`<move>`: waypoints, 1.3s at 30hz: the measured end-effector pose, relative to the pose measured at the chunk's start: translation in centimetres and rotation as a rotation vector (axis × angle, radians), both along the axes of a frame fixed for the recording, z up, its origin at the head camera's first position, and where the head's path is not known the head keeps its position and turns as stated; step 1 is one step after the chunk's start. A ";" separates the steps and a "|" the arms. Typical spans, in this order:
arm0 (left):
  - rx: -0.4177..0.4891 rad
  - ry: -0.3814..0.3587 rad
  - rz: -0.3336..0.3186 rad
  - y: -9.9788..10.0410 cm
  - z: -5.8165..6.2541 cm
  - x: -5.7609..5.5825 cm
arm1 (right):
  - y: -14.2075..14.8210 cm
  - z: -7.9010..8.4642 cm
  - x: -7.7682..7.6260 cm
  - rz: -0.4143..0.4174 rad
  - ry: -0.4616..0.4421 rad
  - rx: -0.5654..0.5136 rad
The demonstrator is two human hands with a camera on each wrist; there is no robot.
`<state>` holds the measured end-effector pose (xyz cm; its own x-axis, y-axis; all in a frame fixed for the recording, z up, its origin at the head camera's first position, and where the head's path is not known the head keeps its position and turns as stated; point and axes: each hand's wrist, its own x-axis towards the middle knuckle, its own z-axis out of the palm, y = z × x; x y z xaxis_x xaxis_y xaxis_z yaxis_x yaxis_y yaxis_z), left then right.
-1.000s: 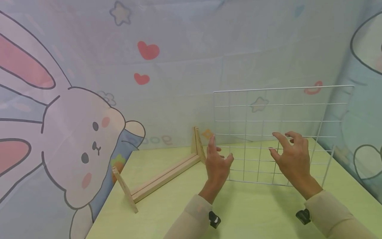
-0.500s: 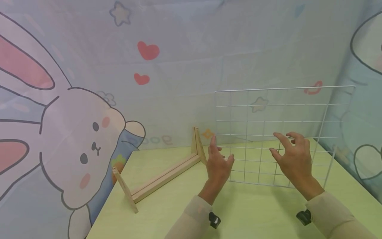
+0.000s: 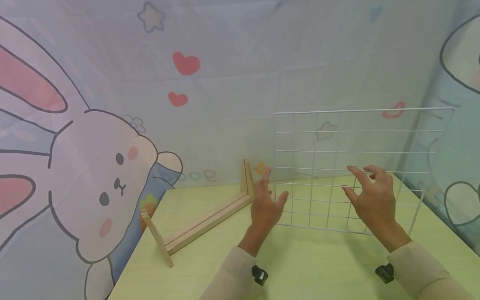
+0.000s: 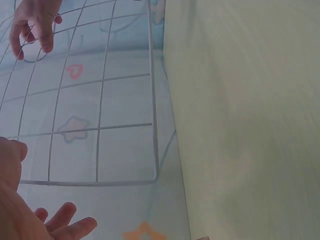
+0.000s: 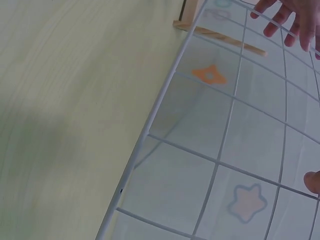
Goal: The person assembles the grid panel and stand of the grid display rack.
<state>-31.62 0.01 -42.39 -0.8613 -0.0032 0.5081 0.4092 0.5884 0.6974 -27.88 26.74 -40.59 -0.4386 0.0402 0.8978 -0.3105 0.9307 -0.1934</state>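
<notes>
A white wire grid panel (image 3: 335, 151) stands nearly upright above the table, its lower edge over the tabletop. My right hand (image 3: 376, 199) grips it towards its right side, fingers and thumb bent at the wires. Beside the panel's left edge is my left hand (image 3: 265, 210), fingers and thumb spread. In the left wrist view, the panel's side wire passes between the left thumb (image 4: 11, 162) and fingers (image 4: 67, 220); contact cannot be told. A wooden stand (image 3: 210, 223), a long bar joining two upright end pieces, lies left of my left hand, which partly overlaps its far end.
The light green table (image 3: 300, 271) reaches back to a pale fabric backdrop (image 3: 232, 50) printed with a rabbit, hearts and stars. More printed fabric (image 3: 457, 146) borders the right side. Black camera mounts (image 3: 259, 275) sit at both wrists.
The wire grid panel has shifted slightly right together with my right hand. My left hand has moved a little left, away from the panel's edge, and its fingers have spread. The wooden stand has not moved.
</notes>
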 end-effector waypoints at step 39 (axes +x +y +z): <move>0.088 -0.048 0.037 -9.8 1.1 1.8 | -0.5 -0.4 1.5 -0.044 -0.036 -0.045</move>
<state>-29.80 -9.83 -41.32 -0.8830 -0.0781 0.4628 0.3536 0.5377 0.7654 -26.38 26.24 -40.97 -0.4676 0.1003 0.8782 -0.2614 0.9334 -0.2458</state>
